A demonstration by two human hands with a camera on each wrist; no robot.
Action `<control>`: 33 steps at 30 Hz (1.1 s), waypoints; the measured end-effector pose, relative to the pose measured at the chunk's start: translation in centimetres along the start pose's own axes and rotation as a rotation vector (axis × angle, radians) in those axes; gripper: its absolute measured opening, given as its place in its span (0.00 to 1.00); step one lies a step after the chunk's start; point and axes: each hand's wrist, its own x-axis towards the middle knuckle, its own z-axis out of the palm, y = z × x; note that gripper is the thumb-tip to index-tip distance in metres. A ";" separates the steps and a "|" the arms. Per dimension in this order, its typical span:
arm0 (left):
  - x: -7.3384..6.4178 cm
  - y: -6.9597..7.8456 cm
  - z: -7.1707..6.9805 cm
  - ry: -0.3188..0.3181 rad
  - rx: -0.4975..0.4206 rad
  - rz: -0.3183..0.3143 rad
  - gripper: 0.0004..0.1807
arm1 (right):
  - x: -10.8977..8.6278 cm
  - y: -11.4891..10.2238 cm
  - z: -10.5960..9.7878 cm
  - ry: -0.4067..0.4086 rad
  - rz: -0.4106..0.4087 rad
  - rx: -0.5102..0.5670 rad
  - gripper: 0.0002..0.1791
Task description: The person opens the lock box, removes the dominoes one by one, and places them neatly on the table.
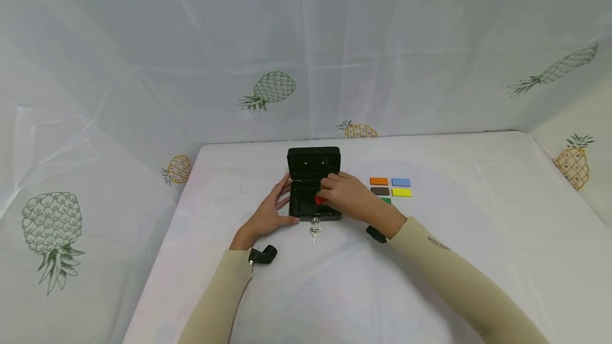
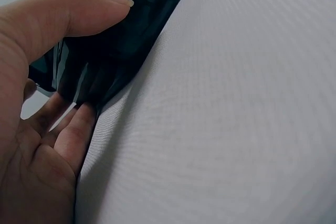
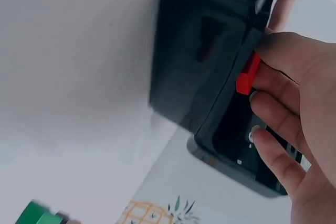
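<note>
A black metal cash box [image 1: 306, 217] stands on the table with its lid [image 1: 313, 155] raised at the back. My left hand [image 1: 266, 216] holds the box at its left side, the thumb against the front wall and the fingers along the side. Between the thumb and fingers of my right hand [image 1: 351, 198] I pinch a small red block [image 3: 244, 81], over the open inside of the box. Most of the block is covered by the fingers in the head view. Keys [image 1: 314, 231] hang from the lock on the box's front.
Right of the box lie flat blocks in two columns: orange [image 1: 379, 181], blue [image 1: 400, 182], dark brown [image 1: 380, 191], yellow [image 1: 401, 192] and green [image 1: 386, 201], the last partly behind my right hand. White cloth [image 1: 311, 291] covers the table; pineapple-printed sheets hang around it.
</note>
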 end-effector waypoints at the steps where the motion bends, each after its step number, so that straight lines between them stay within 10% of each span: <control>1: 0.0 0.0 0.0 0.001 0.002 0.001 0.69 | -0.3 0.1 -0.1 0.007 0.003 -0.002 0.14; 33: -0.2 0.0 0.0 -0.011 -0.005 0.048 0.67 | -11.2 4.8 -0.5 0.234 0.165 0.070 0.18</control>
